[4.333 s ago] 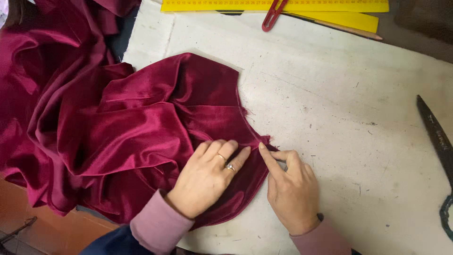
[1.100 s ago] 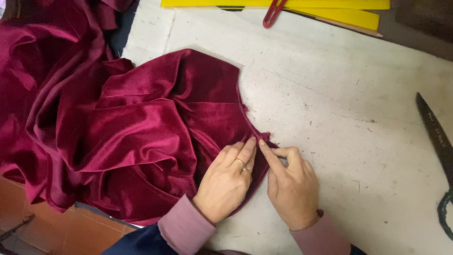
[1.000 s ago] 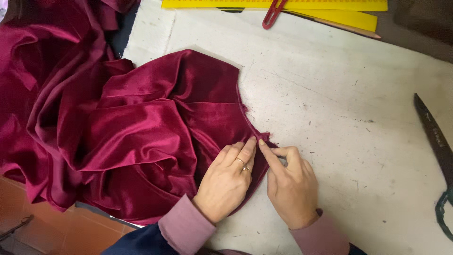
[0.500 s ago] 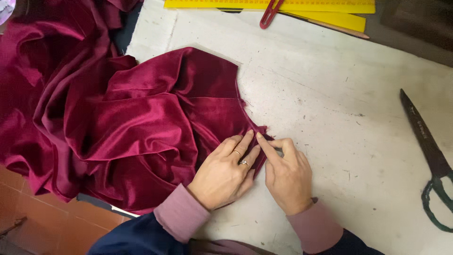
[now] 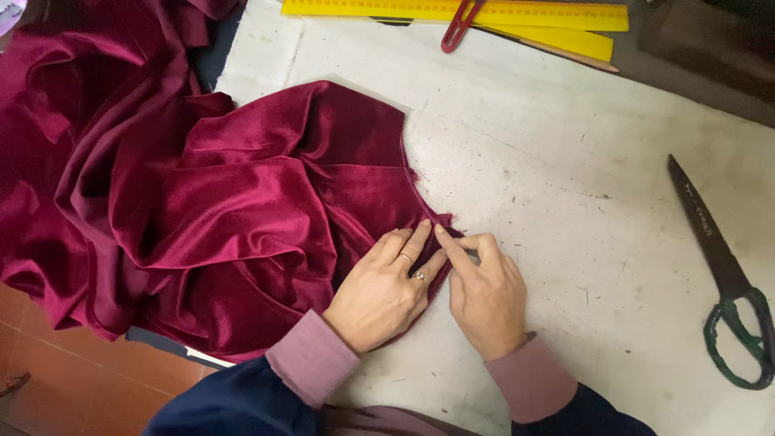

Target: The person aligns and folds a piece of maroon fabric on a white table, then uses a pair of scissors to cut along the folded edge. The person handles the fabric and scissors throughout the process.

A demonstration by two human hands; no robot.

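Observation:
A heap of dark red velvet fabric [image 5: 202, 202] lies over the left half of a white worktable [image 5: 565, 161] and hangs off its left side. My left hand [image 5: 383, 287] rests flat on the cloth's right edge, fingers together, with rings on two fingers. My right hand [image 5: 484, 287] sits beside it on the table, index finger pressing the fabric's frayed corner near the left fingertips. Both hands press down on the same small bit of the edge; neither lifts the cloth.
Large dark scissors [image 5: 722, 266] lie at the right of the table. Yellow rulers [image 5: 517, 16] and a red-handled tool [image 5: 458, 24] lie along the far edge. Reddish floor tiles [image 5: 48, 371] show at lower left.
The view has shifted, so the scissors appear further left. My hands stay together on the fabric's corner; compared with the earliest frame my left hand has moved right, closer to my right hand.

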